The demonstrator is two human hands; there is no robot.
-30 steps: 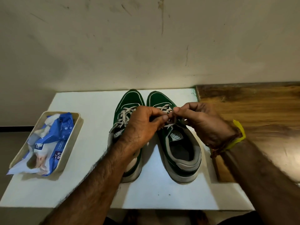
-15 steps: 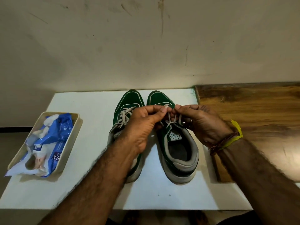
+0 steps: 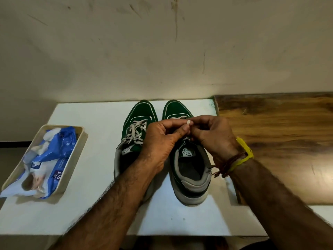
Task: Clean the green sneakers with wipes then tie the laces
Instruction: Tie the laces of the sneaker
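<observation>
Both hands have lifted slightly; left hand (image 3: 160, 141) and right hand (image 3: 212, 136) now pinch the lace (image 3: 188, 122) above the right sneaker (image 3: 189, 170). Knot looks underway.

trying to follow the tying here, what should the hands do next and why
Probably draw the lace snug: both the left hand and right hand pinch it together above the right sneaker, with no finished bow visible there.
</observation>
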